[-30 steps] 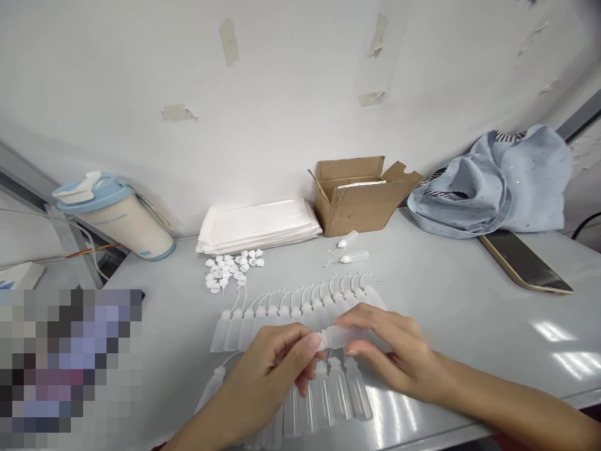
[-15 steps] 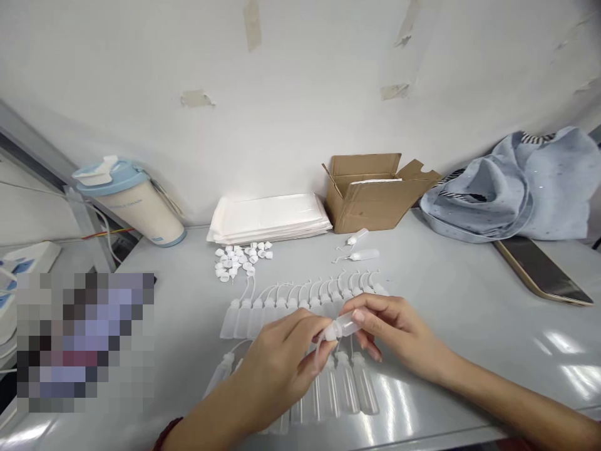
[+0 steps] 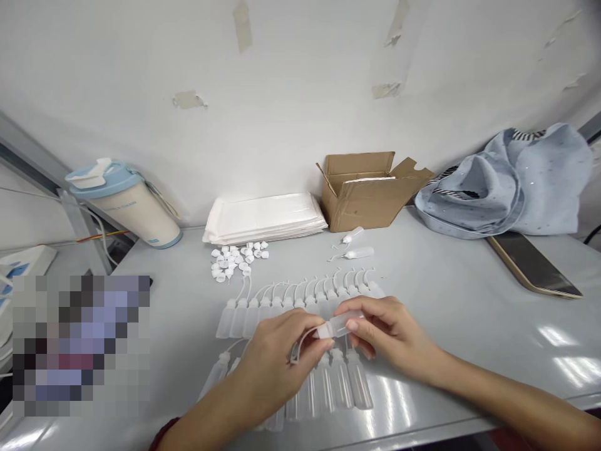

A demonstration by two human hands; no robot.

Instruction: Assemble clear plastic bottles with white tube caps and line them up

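Bottles with white tops and thin curved tubes are laid side by side in an upper row at the centre of the frame; these are judged to be fitted. A lower row, at bottom centre, is partly hidden by the left hand, so how far it is finished cannot be told. Small white caps are heaped loose left of centre on the surface, so some work is judged to be left. Just below the middle of the frame, one held bottle is tilted between both hands. Its body is gripped by the right hand, its top is pinched by the left fingers, and its tube is bent toward the left palm. Each grip is narrow, closed on it.
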